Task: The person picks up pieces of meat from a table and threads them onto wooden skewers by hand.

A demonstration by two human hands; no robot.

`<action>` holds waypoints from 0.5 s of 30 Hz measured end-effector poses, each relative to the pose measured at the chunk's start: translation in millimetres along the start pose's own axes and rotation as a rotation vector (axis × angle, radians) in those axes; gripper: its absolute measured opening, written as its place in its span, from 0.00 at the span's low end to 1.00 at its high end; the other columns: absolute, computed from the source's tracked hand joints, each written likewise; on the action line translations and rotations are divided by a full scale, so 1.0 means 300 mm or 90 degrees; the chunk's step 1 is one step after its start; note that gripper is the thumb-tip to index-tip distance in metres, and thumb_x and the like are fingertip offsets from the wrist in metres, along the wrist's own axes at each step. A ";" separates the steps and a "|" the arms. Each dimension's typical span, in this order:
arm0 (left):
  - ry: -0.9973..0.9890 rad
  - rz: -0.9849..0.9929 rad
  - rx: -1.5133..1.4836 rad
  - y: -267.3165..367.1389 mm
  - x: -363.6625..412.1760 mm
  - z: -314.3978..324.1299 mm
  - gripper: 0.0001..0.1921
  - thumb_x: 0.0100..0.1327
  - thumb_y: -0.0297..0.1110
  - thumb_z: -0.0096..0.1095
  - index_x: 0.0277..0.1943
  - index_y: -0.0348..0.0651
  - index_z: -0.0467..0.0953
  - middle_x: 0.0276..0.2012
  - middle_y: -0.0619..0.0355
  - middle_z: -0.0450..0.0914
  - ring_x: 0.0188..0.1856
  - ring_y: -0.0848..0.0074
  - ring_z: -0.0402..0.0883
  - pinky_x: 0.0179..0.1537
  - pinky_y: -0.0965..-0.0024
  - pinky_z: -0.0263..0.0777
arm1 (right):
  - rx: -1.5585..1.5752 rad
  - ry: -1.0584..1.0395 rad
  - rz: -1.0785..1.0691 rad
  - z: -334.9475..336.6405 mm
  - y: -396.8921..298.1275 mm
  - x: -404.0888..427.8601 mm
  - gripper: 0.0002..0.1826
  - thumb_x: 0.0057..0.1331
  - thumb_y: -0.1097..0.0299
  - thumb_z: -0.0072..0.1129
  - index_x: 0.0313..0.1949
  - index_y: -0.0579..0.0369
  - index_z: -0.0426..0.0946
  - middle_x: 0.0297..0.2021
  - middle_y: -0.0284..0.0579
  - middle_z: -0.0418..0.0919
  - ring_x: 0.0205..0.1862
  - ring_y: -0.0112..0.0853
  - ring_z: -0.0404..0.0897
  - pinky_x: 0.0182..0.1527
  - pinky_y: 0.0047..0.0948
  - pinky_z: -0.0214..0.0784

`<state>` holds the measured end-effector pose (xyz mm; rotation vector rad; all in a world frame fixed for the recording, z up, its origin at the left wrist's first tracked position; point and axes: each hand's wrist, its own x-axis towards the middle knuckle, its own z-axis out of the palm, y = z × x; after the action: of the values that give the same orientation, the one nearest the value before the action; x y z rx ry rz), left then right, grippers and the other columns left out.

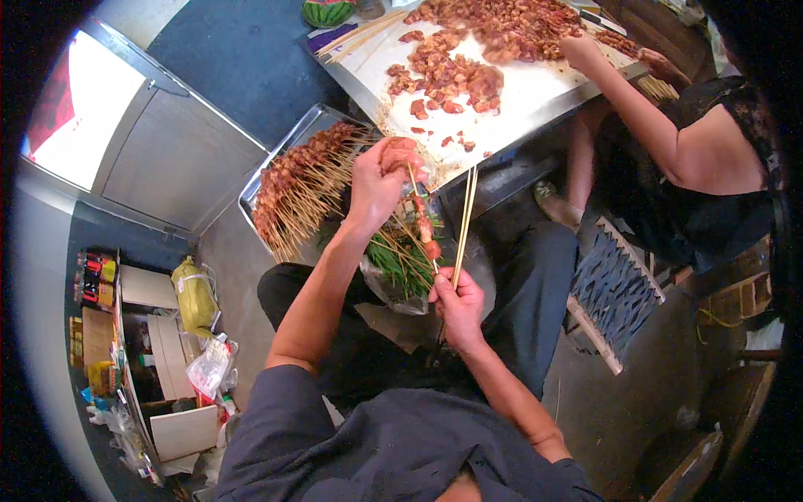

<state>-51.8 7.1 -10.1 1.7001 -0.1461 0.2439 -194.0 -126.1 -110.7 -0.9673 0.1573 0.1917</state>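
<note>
In my right hand (461,307) are the lower end of a meat skewer (425,226) and several bare bamboo skewers (465,219) that point upward. Small chunks of raw meat are threaded along the slanting meat skewer. My left hand (381,179) is at its upper end, with the fingers curled around the pointed tip. Below my hands, a plastic bag of green leafy vegetables (401,260) lies between my knees, with thin sticks across it. A metal tray (251,201) to the left of my left hand bears many loaded meat skewers (307,182).
Ahead stands a metal-topped table (527,94) with a pile of cut raw meat (502,25), loose skewers (364,34), a cut watermelon (327,11) and a knife (603,22). A co-worker's arm (640,113) reaches over its right side. A folding stool (615,295) stands right; shelves (166,351) stand left.
</note>
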 end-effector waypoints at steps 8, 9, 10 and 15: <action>0.041 -0.021 0.110 -0.002 -0.067 -0.043 0.11 0.58 0.18 0.44 0.41 0.34 0.72 0.33 0.56 0.78 0.27 0.81 0.76 0.33 0.76 0.71 | 0.045 0.022 -0.015 -0.014 -0.031 0.009 0.04 0.67 0.69 0.50 0.37 0.53 0.71 0.19 0.32 0.70 0.15 0.14 0.58 0.16 0.14 0.47; 0.043 -0.021 0.111 -0.009 -0.087 -0.059 0.11 0.58 0.18 0.44 0.41 0.34 0.72 0.33 0.56 0.78 0.27 0.81 0.76 0.33 0.76 0.71 | 0.045 0.019 -0.014 -0.009 -0.034 0.007 0.04 0.67 0.69 0.50 0.37 0.53 0.71 0.19 0.32 0.70 0.15 0.14 0.58 0.16 0.14 0.47; -0.093 -0.114 0.125 -0.020 -0.104 -0.073 0.11 0.59 0.20 0.43 0.42 0.34 0.72 0.34 0.54 0.79 0.29 0.80 0.77 0.34 0.74 0.72 | 0.056 0.015 -0.011 -0.004 -0.039 0.004 0.04 0.67 0.69 0.50 0.38 0.53 0.71 0.19 0.32 0.70 0.15 0.14 0.57 0.16 0.14 0.47; -0.206 -0.288 -0.261 -0.044 -0.185 -0.018 0.12 0.63 0.26 0.45 0.48 0.33 0.71 0.38 0.49 0.79 0.36 0.71 0.80 0.40 0.70 0.75 | 0.061 -0.007 0.015 0.007 -0.023 -0.012 0.03 0.67 0.69 0.50 0.37 0.53 0.71 0.19 0.32 0.70 0.14 0.14 0.57 0.16 0.14 0.47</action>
<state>-102.7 11.8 -35.7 1.3095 -0.0421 -0.3786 -196.0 -128.4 -103.1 -0.8687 0.1670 0.2087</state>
